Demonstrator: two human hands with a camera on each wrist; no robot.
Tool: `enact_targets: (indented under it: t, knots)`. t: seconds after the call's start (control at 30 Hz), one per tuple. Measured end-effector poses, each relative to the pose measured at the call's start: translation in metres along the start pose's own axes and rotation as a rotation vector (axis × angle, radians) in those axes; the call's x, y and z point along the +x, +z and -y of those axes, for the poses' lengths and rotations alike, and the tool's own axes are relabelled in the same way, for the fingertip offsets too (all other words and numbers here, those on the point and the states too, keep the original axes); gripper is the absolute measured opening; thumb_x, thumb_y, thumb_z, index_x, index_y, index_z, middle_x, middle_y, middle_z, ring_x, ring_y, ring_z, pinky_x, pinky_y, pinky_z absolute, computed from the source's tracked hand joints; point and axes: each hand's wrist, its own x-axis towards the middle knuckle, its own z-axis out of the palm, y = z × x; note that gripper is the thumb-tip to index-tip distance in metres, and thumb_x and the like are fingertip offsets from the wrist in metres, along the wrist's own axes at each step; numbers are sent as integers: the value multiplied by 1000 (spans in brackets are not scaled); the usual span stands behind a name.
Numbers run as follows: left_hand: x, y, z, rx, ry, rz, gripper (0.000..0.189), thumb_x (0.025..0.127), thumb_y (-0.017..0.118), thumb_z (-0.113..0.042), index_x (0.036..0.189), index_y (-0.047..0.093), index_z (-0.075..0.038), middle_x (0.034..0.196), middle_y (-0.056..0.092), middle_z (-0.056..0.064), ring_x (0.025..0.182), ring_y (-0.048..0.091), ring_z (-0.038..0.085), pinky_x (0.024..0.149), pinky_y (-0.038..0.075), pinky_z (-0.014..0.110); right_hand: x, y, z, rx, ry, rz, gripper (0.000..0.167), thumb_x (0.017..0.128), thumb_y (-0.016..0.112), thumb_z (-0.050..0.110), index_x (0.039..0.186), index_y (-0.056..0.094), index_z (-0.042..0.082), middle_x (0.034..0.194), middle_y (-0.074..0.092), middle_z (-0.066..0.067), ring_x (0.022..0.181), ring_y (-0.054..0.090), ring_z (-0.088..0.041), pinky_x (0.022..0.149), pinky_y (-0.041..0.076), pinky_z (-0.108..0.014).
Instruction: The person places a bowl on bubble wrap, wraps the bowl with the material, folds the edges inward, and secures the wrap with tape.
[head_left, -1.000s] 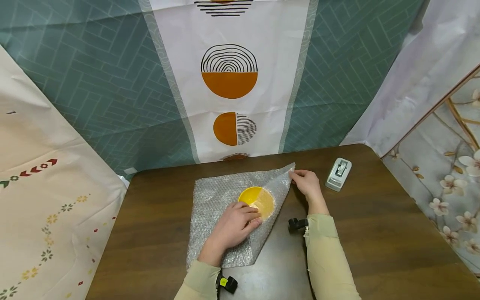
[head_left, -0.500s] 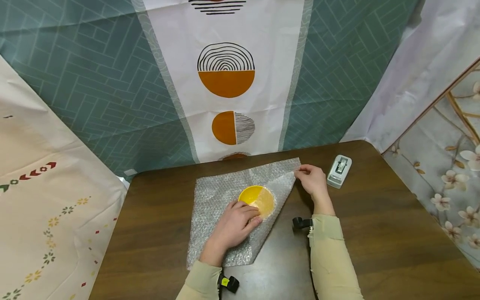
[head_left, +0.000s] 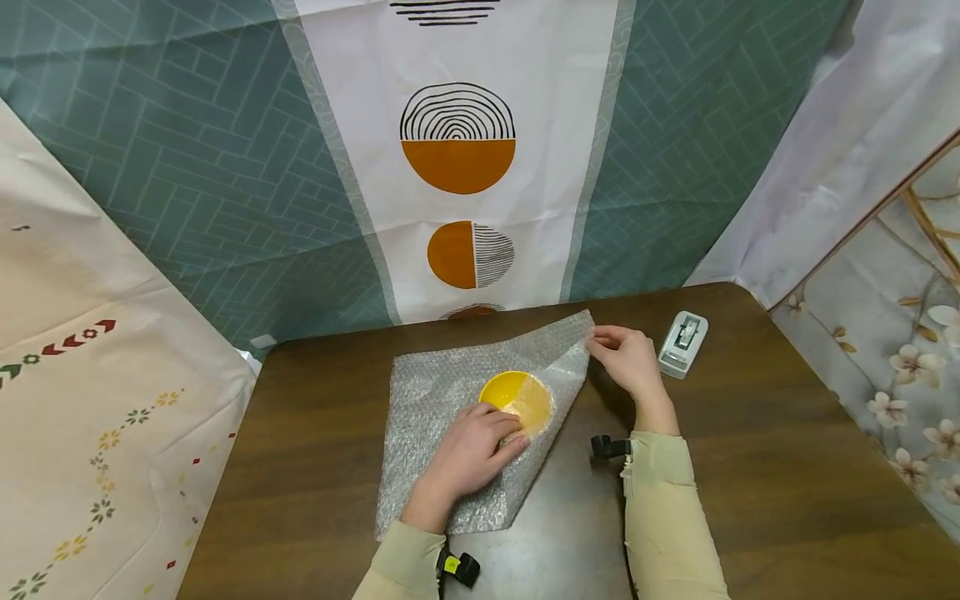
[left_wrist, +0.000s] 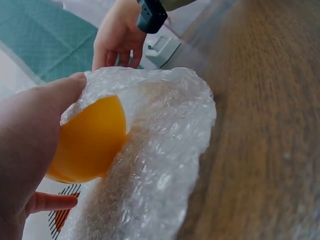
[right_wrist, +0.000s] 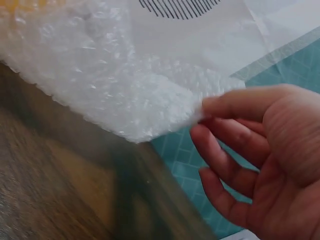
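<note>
A yellow bowl (head_left: 501, 387) sits on a sheet of bubble wrap (head_left: 423, 396), one side of which is folded over the bowl's right half. My left hand (head_left: 467, 454) holds the bowl at its near-left rim. In the left wrist view the thumb lies at the wrap's folded edge, and the bowl's smooth outer wall (left_wrist: 95, 142) shows beneath the hand. To the right, my right hand (head_left: 630, 362) pinches the corner of the folded flap between thumb and fingers. The right wrist view shows that corner (right_wrist: 175, 102) at the fingertips, the other fingers loosely bent.
A pale tape dispenser (head_left: 683, 344) lies just beyond the right hand, near the back right of the brown wooden table (head_left: 757, 467). A patterned cloth (head_left: 330, 250) hangs behind the table's back edge. Black wrist cameras (head_left: 610, 447) sit on both wrists.
My right hand has drawn the flap's corner a little to the right and away from me, then nearly stopped. The left hand stays on the bowl.
</note>
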Motion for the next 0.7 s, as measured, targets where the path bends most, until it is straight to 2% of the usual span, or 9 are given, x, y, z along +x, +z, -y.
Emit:
enact_targets:
  t: [0.17,0.43,0.6,0.7]
  knots:
    - [1,0,1,-2,1,1,40,111,56,-44,127,79,-17,129,75,-4,119,64,20,108,47,44,-2,-7,6,-7,-63,73,31,102,74,24,123,79,1,118,78,-17,111,71,-35,90,56,-47]
    - [0,0,1,3,4,-2,40,111,55,-45,126,80,-17,128,76,-5,116,64,20,106,49,44,-11,-14,18,-2,-135,259,31,100,78,27,122,81,6,119,78,-11,108,70,-29,93,59,-48]
    - [1,-1,0,-3,0,-1,40,111,55,-45,128,79,-18,129,75,-5,118,63,20,106,49,44,-13,-16,25,1,-196,300,24,99,80,20,118,82,8,110,79,-6,95,68,-24,85,60,-38]
    - [2,0,0,-2,0,-3,40,111,55,-45,128,79,-17,129,75,-5,117,63,20,105,49,43,-13,-15,28,7,-206,309,20,98,80,19,115,82,9,105,78,-4,91,66,-23,82,59,-35]
